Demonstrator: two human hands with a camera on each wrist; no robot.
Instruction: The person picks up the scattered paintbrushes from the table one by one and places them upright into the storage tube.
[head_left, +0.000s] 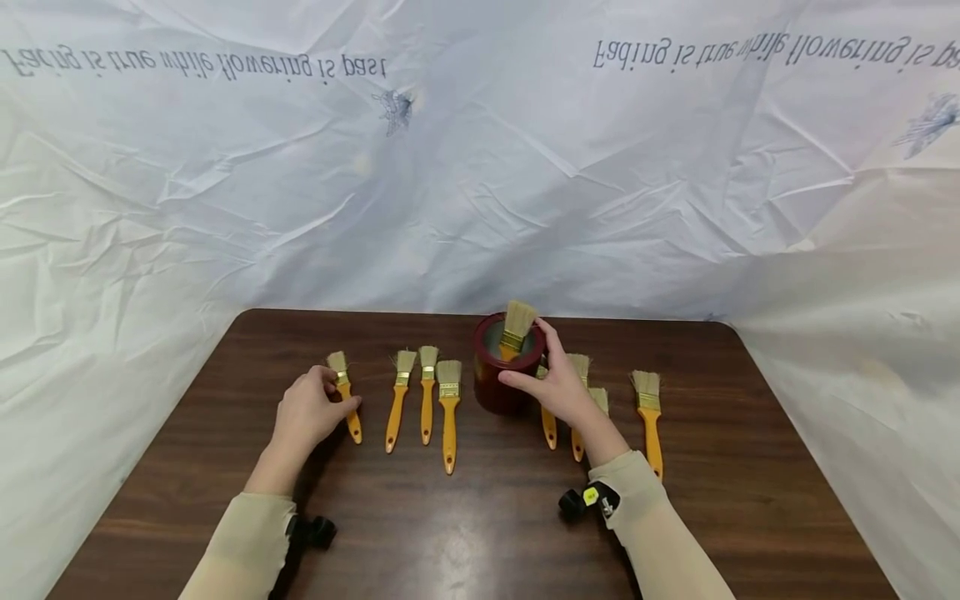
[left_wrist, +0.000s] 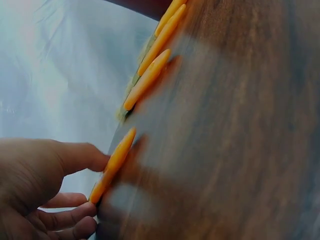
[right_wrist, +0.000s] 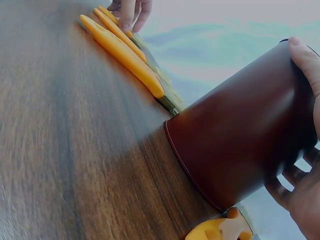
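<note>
At the left, my left hand (head_left: 313, 408) has its thumb and fingers on either side of a paintbrush (head_left: 342, 388) with a yellow handle and pale bristles. In the left wrist view, the thumb meets one side of that brush's handle (left_wrist: 114, 165) and fingertips lie at its lower end. My right hand (head_left: 557, 379) grips a dark red cylindrical pot (head_left: 501, 396) near its rim, thumb in front and fingers round the far side. Bristles up, one paintbrush (head_left: 517, 323) stands in the pot, its lower handle hidden. The right wrist view shows the pot's wall (right_wrist: 240, 130) upright on the table.
Left of the pot lie three paintbrushes (head_left: 449, 417), bristles pointing away. More brushes lie to its right, partly behind the right forearm, with another brush (head_left: 648, 421) farther right. The dark wooden table (head_left: 465, 533) ends at a white printed sheet (head_left: 480, 208).
</note>
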